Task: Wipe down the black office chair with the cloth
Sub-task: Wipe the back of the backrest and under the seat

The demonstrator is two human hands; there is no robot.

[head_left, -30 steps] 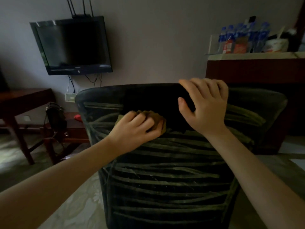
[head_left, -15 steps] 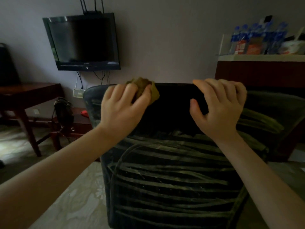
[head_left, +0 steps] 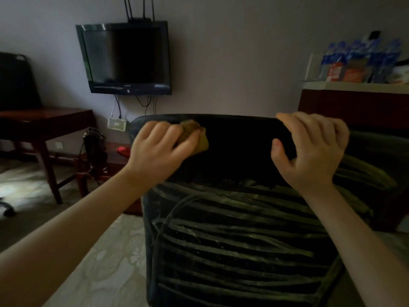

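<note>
Cleaning under way: left hand (head_left: 160, 149) presses a crumpled yellow-brown cloth (head_left: 197, 136), fingers closed on it, against the padded black office chair (head_left: 234, 218) near its top edge. Right hand (head_left: 309, 151) curls its fingers over that edge, apparently steadying. Next likely calls for sweeping across.

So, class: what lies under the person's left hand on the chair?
A yellowish cloth shows beneath the left hand, pressed on the black chair top. Most of the cloth and the chair surface beneath are covered.

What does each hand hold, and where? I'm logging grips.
Left hand clutches the bunched cloth; right hand grips the chair back's top edge.
</note>
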